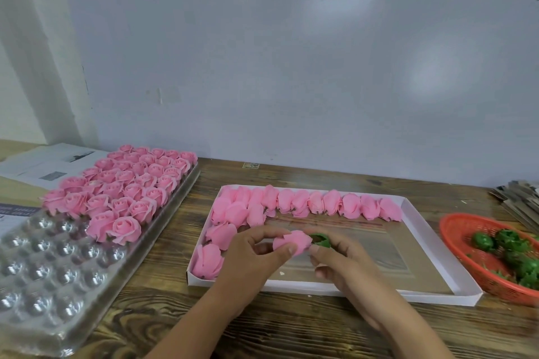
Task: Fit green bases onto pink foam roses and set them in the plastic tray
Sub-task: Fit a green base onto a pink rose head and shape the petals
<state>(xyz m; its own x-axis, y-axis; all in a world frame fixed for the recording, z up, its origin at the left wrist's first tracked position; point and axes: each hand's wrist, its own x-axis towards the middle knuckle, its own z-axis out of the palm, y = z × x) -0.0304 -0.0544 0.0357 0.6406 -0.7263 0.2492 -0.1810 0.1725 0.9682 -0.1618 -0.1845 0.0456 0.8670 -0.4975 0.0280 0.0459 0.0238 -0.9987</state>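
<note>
A wooden table point(291, 326) is seen carrying everything, backed by a pale wall. At the left, a clear plastic tray point(43, 285) is laid out, its far cups filled with upright finished roses point(122, 186) and its near cups bare. In the middle, a shallow white box point(437, 242) is set, with unfinished pink roses point(306, 202) lined on their sides along its far edge and down its left side. At the right edge, a red mesh basket point(460, 245) is seen holding loose green bases point(513, 253). Above the box, one pink foam rose point(291, 240) is held sideways in the grip of the left hand point(256, 253), thumb and fingertips curled around it. A green base point(320, 239) is pinched by the right hand point(341, 265) and pressed against the rose's right end.
</note>
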